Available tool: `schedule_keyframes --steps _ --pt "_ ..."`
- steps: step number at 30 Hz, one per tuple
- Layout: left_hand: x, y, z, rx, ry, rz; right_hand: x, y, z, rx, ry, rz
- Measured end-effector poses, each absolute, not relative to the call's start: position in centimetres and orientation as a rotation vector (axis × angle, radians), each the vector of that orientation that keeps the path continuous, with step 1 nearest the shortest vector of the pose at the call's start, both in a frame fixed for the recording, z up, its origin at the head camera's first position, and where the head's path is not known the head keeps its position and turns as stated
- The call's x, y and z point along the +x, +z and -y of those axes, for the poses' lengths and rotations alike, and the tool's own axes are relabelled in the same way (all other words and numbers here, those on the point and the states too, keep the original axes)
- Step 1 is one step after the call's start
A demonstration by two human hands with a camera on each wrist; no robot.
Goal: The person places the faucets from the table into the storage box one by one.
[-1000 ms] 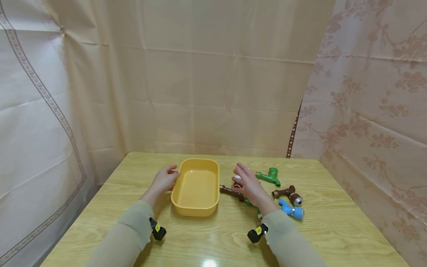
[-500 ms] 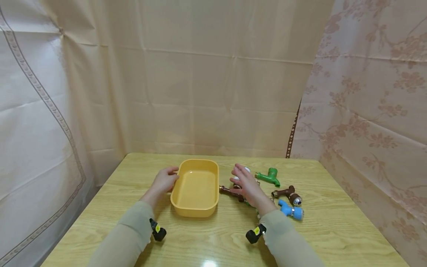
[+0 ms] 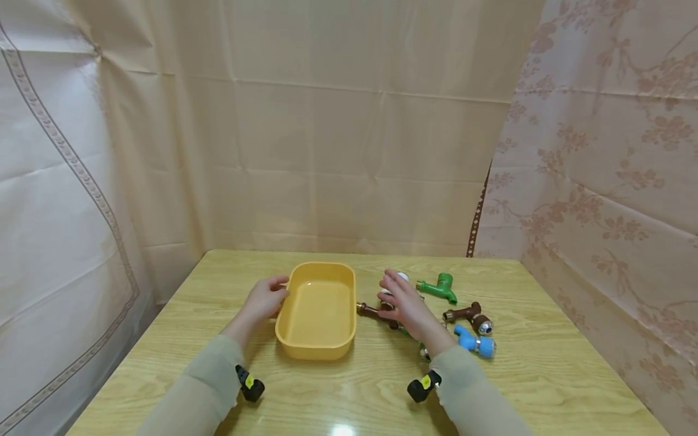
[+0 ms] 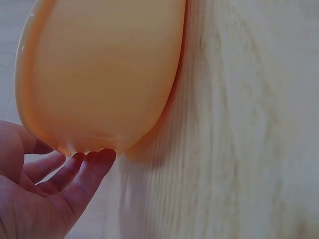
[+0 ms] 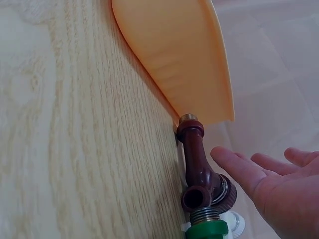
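An empty yellow plastic tub [image 3: 319, 352] stands left of the middle of the wooden table. My left hand [image 3: 265, 298] holds it by its left side; in the left wrist view the fingertips [image 4: 108, 155] press on the outer wall and the thumb tip goes behind the rim. My right hand [image 3: 410, 307] hovers with fingers spread over a group of plastic taps and partly hides them. In the right wrist view a dark brown tap [image 5: 195, 152] lies below its fingertips, its threaded end close to the tub. A green tap [image 5: 207, 230] lies behind it.
To the right lie another green tap [image 3: 440, 288], a brown tap [image 3: 473, 317] with a silver end and a blue tap [image 3: 477, 343]. A white round part [image 3: 402, 277] shows behind my right hand. Curtains [image 3: 349, 151] hang around the table [image 3: 338, 399].
The tub has shifted slightly left and toward me, together with my left hand, which now lies farther left. My right hand stays over the taps, almost unmoved.
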State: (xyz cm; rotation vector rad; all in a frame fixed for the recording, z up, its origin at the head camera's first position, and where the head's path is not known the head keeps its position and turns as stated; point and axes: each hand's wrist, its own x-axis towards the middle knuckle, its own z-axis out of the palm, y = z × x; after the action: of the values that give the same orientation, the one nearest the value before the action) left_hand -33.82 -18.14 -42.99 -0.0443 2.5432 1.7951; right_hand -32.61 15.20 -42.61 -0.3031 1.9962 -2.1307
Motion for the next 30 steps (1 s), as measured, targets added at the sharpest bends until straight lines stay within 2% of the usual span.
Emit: schedule_keyframes --steps 30 --pt "-30.9 -43.4 18.6 -0.028 1.816 -2.514 -30.3 -41.9 -17.2 -0.332 -2.036 -2.043"
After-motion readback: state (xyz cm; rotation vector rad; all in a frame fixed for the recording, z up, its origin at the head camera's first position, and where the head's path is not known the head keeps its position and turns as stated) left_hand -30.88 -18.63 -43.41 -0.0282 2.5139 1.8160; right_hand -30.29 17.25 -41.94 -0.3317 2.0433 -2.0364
